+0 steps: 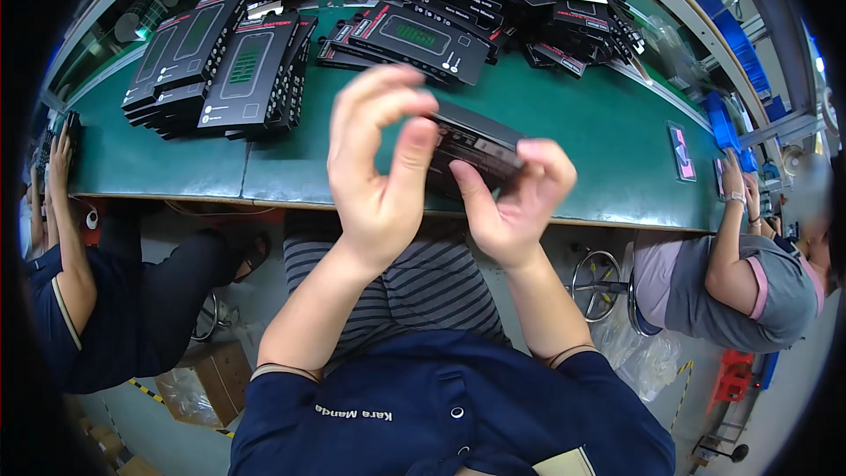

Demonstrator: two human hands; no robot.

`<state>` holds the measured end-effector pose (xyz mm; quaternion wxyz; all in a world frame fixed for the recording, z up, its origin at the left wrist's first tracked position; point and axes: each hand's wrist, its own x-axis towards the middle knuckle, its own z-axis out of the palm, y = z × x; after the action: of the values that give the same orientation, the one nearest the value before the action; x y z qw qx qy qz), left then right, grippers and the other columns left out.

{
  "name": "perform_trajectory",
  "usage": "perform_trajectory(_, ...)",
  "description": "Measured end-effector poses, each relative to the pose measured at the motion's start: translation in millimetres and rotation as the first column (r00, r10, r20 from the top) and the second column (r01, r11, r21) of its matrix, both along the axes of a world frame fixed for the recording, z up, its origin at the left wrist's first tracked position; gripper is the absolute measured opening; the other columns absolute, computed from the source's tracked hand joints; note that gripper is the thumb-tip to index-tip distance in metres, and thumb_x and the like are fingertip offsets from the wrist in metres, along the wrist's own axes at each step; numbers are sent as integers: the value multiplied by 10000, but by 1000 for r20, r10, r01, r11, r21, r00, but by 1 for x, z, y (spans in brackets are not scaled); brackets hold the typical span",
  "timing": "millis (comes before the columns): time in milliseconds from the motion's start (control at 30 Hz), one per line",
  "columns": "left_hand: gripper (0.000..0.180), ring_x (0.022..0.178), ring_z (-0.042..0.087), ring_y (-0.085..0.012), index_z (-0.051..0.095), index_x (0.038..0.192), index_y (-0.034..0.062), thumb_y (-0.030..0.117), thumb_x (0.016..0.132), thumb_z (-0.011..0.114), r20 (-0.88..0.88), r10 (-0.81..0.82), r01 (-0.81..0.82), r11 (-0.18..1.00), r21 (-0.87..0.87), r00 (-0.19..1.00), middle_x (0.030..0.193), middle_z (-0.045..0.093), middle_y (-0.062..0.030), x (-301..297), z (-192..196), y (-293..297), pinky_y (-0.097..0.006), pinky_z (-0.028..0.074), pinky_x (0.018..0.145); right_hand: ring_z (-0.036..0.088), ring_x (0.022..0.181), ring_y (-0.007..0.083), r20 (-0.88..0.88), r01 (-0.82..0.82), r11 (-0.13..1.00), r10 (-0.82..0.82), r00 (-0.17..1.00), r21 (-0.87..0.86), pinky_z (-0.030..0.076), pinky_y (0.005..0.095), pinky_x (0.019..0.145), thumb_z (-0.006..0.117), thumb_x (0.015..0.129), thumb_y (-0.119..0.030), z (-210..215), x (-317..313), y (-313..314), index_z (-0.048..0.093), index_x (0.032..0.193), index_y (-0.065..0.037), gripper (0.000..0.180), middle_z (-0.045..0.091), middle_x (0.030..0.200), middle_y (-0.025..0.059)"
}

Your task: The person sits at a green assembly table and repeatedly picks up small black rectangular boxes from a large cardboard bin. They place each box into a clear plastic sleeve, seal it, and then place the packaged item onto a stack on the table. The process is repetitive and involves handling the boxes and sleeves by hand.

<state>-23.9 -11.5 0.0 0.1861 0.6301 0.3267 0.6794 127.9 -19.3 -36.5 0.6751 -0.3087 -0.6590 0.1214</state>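
Both hands raised above the near edge of the green bench (608, 137), working one small black box (476, 145). Right hand (515, 203) grips it from below and from the person's side: thumb pressed up against the near face, fingers curled over the right end, so the box is pinched firmly there. Left hand (379, 167) is at the box's left end, thumb and forefinger arched over the top corner, other fingers spread and lifted; it touches the end, but whether it is pinching a flap or only steadying cannot be told, as the palm hides the contact. Long axis of the box runs left to right, tilted slightly down toward the right, lying between the two palms; the right hand carries the weight and is the nearer hold. Box sits in the air, clear of the bench surface. Behind it, stacks of flat black cartons (220, 70) with green windows lie at far left, and a looser heap of black boxes (520, 0) at far centre and right. A co-worker's arm (62, 211) shows at the left, another seated person (749, 273) at the right.
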Motion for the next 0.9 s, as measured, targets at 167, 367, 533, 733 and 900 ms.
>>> perform_trajectory(167, 655, 1351, 431, -225, 267, 1522, -35, 89, 964, 587, 483, -289, 526, 703, -479, 827, 1482, 421, -166, -31, 29, -15, -329, 326, 1119, 620, 1154, 341, 533, -264, 948, 132, 836, 178, 508, 455, 897, 769, 664, -60, 23, -12, 0, 521, 775, -80, 272, 655, 1224, 167)
perform_trajectory(367, 358, 1014, 670, -286, 682, 1205, 12, 81, 854, 707, -624, 419, -606, 788, -111, 659, 1202, 660, -203, -118, 66, 36, -356, 507, 917, 433, 1364, 351, 806, 149, 984, -170, 567, 102, 348, 502, 1118, 750, 787, -203, 28, 1, 81, 495, 1308, -60, 597, 447, 1467, 199)
perform_trajectory(533, 397, 1298, 471, -418, 715, 1139, 48, 251, 802, 772, -842, 444, -534, 813, 233, 308, 1323, 583, -214, -93, 55, 34, -483, 378, 1079, 426, 1385, 300, 908, 327, 922, -306, 286, 208, 299, 518, 1153, 624, 881, -130, 17, 26, 111, 513, 1370, -52, 507, 544, 1416, 107)
perform_trajectory(733, 700, 1419, 325, -387, 513, 1407, 158, 411, 801, 753, -916, 102, -134, 990, 53, 389, 1503, 403, -173, -16, 3, 26, -548, 228, 1171, 471, 1336, 314, 896, 68, 997, -73, 438, 48, 338, 510, 1130, 666, 778, -2, 24, 88, 64, 577, 1309, -126, 552, 554, 1396, 86)
perform_trajectory(900, 524, 1220, 526, -312, 629, 1228, 117, 207, 732, 769, -864, 306, -106, 952, 288, 400, 1251, 594, -118, -1, -14, 56, -504, 371, 1083, 403, 1376, 351, 788, 600, 770, -501, 358, 217, 301, 549, 1127, 736, 759, -74, 18, 204, 78, 547, 1325, -128, 599, 472, 1444, 137)
